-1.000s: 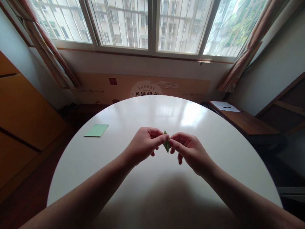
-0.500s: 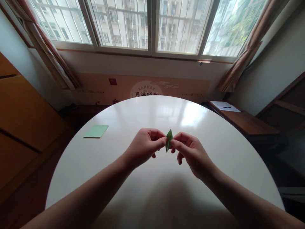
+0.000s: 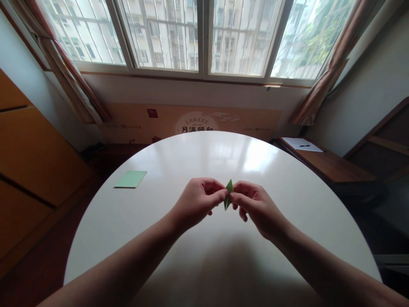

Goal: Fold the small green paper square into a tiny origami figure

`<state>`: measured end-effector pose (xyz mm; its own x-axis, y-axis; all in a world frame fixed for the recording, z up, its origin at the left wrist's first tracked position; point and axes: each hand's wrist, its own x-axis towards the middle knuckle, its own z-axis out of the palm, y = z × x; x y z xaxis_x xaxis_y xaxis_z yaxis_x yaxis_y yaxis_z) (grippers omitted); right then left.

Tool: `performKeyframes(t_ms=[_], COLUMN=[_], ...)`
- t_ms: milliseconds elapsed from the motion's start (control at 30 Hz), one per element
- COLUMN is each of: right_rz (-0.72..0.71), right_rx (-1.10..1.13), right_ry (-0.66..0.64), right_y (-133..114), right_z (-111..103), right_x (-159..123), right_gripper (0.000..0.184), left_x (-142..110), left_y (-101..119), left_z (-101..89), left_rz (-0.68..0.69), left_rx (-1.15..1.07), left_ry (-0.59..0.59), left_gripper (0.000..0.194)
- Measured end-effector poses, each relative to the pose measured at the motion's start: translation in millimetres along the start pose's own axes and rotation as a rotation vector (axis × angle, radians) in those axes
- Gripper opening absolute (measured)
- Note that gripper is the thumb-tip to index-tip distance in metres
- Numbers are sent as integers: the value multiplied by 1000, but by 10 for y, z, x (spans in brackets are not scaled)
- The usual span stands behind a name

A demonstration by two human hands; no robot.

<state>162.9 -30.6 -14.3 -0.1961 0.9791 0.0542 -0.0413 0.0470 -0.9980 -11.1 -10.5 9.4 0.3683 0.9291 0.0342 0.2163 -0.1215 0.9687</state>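
A small piece of folded green paper (image 3: 229, 186), a narrow diamond with pointed top and bottom, is held above the white round table (image 3: 198, 256). My left hand (image 3: 204, 198) pinches its left side between thumb and fingers. From the other side my right hand (image 3: 251, 198) grips it with the thumb in front and the index finger behind; the lower fingers curl loosely. The thumbs nearly meet over the paper's middle and cover part of it. To the left on the table lies a flat stack of light green square paper (image 3: 130, 179).
A brown side table (image 3: 332, 164) at the right bears a white sheet (image 3: 297, 144) with a dark pen on it. An orange-brown cabinet (image 3: 35, 149) stands at the left. Behind the table are a printed banner (image 3: 128, 117) and a barred window.
My hands have come slightly closer together, and the folded paper looks narrower, pressed between the thumbs. The whole view has shifted down a little.
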Motion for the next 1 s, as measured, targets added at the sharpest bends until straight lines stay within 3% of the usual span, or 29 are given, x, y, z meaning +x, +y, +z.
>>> performKeyframes(t_ms=[233,600,833,1000], right_rz=[-9,2,3,-1], right_rx=[8,-3,-58,-82], right_ry=[9,70,-36,-38], right_y=[5,26,33,48], right_z=[5,-4,-5,-12], right_x=[-3,23,25,28], right_gripper=[23,10,22,22], left_x=[4,7,25,27], left_y=[6,-7,-17,-13], left_z=[-25,11,-26,-30], left_rz=[-29,-70,-22,-52], left_rx=[-69,-63,-80,-87], left_ry=[28,-80,-7,-37], left_gripper=[18,23,21,22])
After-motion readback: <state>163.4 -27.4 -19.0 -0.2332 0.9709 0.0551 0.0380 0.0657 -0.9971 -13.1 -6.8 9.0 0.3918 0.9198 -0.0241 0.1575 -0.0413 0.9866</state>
